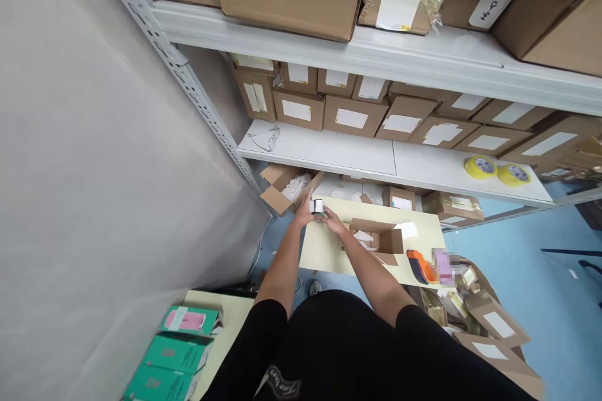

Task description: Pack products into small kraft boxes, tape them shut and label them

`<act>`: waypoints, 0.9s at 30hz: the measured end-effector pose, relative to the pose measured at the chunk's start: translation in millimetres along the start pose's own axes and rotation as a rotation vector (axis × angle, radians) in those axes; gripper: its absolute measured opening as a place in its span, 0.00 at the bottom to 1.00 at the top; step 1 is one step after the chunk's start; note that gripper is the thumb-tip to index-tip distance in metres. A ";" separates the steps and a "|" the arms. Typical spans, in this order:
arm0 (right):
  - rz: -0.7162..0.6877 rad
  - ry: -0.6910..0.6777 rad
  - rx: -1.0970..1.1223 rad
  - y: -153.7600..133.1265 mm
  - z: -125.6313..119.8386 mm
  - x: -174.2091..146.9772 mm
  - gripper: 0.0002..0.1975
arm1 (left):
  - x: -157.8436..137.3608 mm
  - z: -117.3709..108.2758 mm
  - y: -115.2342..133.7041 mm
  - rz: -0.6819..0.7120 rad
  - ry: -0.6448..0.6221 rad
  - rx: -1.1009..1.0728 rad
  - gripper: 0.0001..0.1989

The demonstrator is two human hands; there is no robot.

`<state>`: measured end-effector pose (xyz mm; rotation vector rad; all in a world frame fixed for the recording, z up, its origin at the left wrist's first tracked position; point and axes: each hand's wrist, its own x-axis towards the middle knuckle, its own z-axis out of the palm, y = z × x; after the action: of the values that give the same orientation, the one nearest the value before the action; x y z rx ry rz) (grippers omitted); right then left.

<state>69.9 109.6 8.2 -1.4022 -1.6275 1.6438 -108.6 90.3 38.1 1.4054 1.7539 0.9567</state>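
The small white-and-dark box is in your two hands, by the far left corner of the pale surface; you cannot tell whether it rests there or hangs above. Your left hand has its fingers closed on the left side, and your right hand has its fingers closed on the lower right. If either side loosens, the box could slip off the nearby edge to the blue floor. Just beyond your left hand is an open carton with white contents; its raised flap could catch your fingers. Your right forearm passes close to a second open carton, so a sideways swing might shove it towards the orange-and-dark tool near the surface's right end
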 end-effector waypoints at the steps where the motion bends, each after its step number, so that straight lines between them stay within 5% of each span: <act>1: -0.001 -0.007 -0.010 1.3 9.2 0.4 0.41 | 0.9 -2.6 -1.2 0.017 -0.037 0.038 0.51; 5: -0.001 -0.025 -0.015 1.3 16.0 0.0 0.37 | -5.3 -6.7 4.1 0.014 -0.119 0.167 0.41; 12: -0.101 -0.029 -0.019 -16.4 -49.5 -28.8 0.42 | -20.0 -33.8 55.4 0.068 -0.141 0.363 0.32; 18: -0.175 0.093 -0.128 -25.3 -87.4 -72.7 0.52 | -30.4 -58.4 90.4 0.204 -0.159 0.181 0.39; 22: -0.198 0.233 -0.161 -17.2 -126.1 -109.6 0.50 | -45.6 -31.2 108.2 0.205 -0.254 -0.066 0.42; 27: -0.143 0.477 -0.349 12.1 -183.2 -158.7 0.46 | -68.8 48.1 122.5 0.074 -0.324 -0.061 0.44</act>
<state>293.1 59.3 89.1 -1.6412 -1.7179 0.8788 3.7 46.6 124.9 1.5005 1.4310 0.7638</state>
